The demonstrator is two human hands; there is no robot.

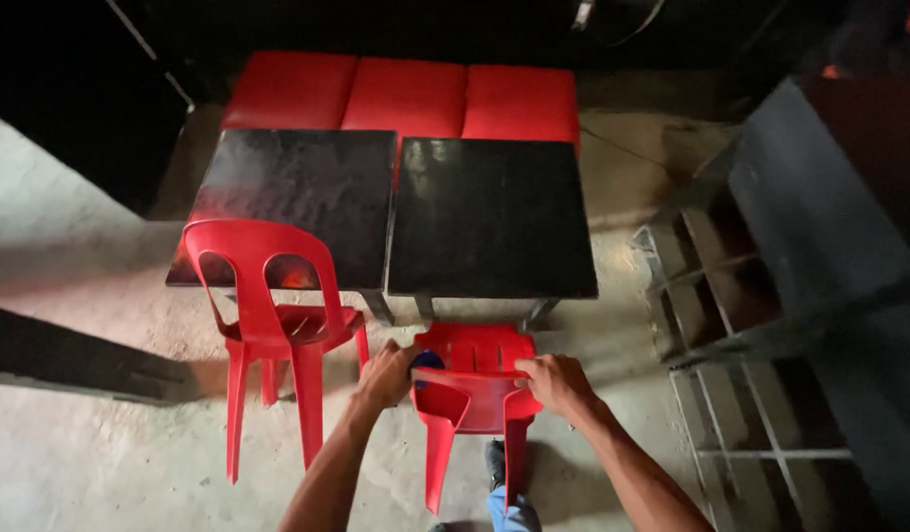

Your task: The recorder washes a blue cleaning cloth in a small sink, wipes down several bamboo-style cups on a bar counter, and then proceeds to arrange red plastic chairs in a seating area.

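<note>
I look down on a red plastic chair (471,379) right below me, its seat tucked partly under the right black table (490,217). My left hand (387,374) grips the left side of its backrest, and a blue cloth shows by the fingers. My right hand (555,382) grips the backrest's right side. A second red plastic chair (269,315) stands to the left, facing the left black table (297,202).
A red cushioned bench (405,97) runs behind the two tables. Grey wooden shelving and pallets (741,296) stand at the right. A dark beam (70,355) lies on the concrete floor at the left. My shoe and jeans (504,493) show beneath the chair.
</note>
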